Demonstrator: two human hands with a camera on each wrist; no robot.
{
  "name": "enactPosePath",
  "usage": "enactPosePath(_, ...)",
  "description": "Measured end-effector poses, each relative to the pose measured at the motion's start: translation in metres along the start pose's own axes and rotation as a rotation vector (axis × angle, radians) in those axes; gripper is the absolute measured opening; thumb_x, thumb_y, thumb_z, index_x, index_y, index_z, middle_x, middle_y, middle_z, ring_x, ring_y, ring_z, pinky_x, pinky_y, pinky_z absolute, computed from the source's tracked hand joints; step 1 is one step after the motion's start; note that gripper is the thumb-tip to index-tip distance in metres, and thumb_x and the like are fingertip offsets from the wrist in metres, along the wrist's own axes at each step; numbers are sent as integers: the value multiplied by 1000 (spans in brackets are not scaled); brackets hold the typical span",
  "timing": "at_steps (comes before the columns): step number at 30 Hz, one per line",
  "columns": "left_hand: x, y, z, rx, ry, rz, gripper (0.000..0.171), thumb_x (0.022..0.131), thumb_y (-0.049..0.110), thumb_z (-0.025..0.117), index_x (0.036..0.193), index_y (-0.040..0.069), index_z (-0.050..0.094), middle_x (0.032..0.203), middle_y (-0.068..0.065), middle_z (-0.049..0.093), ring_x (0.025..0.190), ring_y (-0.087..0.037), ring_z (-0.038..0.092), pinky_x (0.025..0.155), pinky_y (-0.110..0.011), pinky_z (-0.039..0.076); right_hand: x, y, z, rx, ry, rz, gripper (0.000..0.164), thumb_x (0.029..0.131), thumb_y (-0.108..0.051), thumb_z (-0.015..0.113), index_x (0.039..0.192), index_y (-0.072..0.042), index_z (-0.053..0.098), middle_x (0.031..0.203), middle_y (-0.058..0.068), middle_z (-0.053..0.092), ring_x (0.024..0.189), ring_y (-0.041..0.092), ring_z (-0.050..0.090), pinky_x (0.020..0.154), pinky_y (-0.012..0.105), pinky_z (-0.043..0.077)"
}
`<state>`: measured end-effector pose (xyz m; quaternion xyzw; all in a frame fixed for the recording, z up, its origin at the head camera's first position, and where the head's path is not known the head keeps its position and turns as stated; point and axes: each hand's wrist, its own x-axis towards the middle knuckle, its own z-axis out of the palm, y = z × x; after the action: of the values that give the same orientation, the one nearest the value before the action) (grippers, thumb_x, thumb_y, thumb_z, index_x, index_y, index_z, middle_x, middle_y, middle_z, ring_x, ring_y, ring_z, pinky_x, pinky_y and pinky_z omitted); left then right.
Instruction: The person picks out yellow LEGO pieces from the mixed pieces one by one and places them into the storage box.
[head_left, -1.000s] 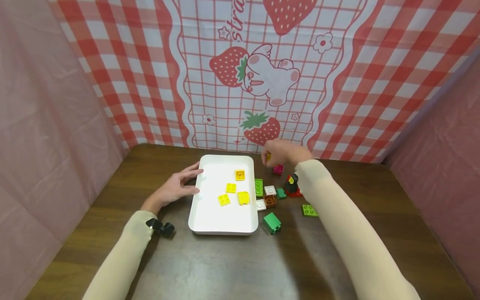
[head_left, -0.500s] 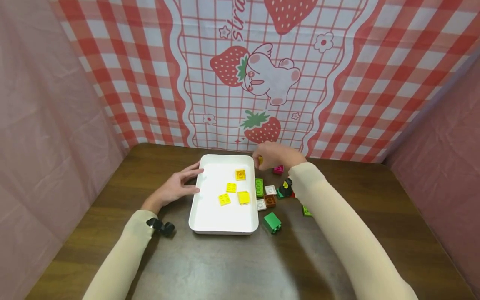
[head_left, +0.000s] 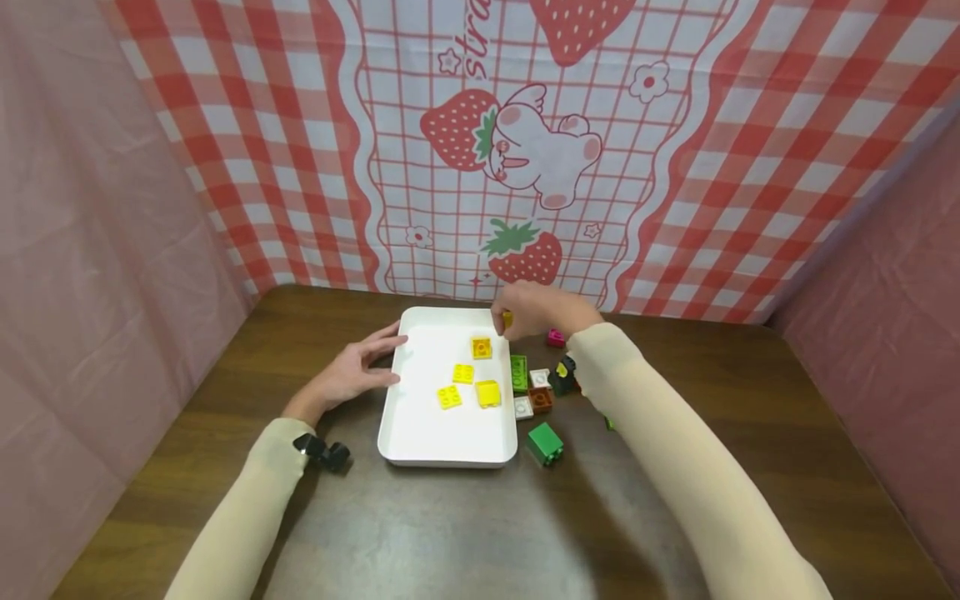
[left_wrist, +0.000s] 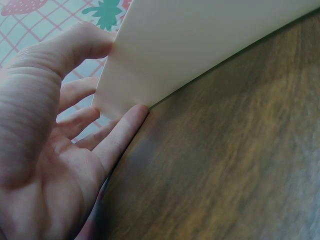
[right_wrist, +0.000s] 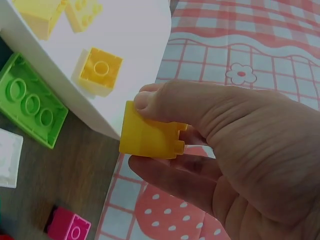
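A white tray (head_left: 450,446) stands on the table with several yellow toy bricks inside, one of them a yellow brick (head_left: 449,397) showing its studs. My left hand (head_left: 348,372) rests against the tray's left side, fingers spread and fingertips at the rim; in the left wrist view its little finger (left_wrist: 135,115) touches the outer wall low down. My right hand (head_left: 528,308) pinches another yellow toy brick (right_wrist: 150,132) between thumb and fingers, at the tray's far right corner. That brick's studs point toward the palm.
Right of the tray lie a light green brick (head_left: 519,373), a white brick (head_left: 522,407), a brown brick (head_left: 540,399), a green brick (head_left: 545,443) and a magenta brick (head_left: 556,337). A black piece (head_left: 561,377) is partly behind the right sleeve. A patterned cloth (head_left: 480,208) hangs behind the table.
My right hand has moved left with the yellow brick, from beyond the magenta brick to the tray's far right corner. My left hand and the tray have stayed in place.
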<state>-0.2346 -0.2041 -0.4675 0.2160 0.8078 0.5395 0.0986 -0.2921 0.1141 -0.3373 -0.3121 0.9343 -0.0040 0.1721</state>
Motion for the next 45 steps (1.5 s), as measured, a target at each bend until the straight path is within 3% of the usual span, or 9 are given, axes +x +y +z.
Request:
enactPosePath(7, 0, -1, 0, 4, -4, 9, 70, 87, 11, 77, 149, 6, 46, 170, -9, 17, 151, -34, 24, 109, -59, 42, 3, -10, -1, 29, -30, -20, 9, 90, -19, 73, 96, -13, 76, 109, 0, 68, 90, 22, 57, 73, 31, 54)
enactPosePath(19, 1, -1, 0, 3, 6, -3, 70, 86, 14, 78, 149, 7, 47, 170, -8, 17, 152, -34, 21, 110, -59, 41, 9, -27, -5, -8, -20, -78, 9, 90, -18, 74, 97, -13, 77, 106, -3, 69, 94, 21, 57, 86, 33, 57)
enactPosePath(31, 1, -2, -1, 4, 3, 5, 70, 87, 13, 78, 149, 7, 47, 170, -7, 18, 152, -34, 21, 109, -58, 42, 16, -28, 1, -15, -29, -97, 7, 89, -18, 74, 95, -14, 78, 102, -5, 71, 92, 19, 58, 84, 32, 57)
enactPosePath(45, 1, -2, -1, -4, -8, 7, 70, 87, 12, 77, 150, 7, 46, 170, -7, 17, 150, -35, 25, 107, -56, 44, 12, -36, 14, 15, -125, -17, 6, 91, -21, 74, 92, -18, 78, 100, -6, 69, 90, 18, 60, 78, 29, 55)
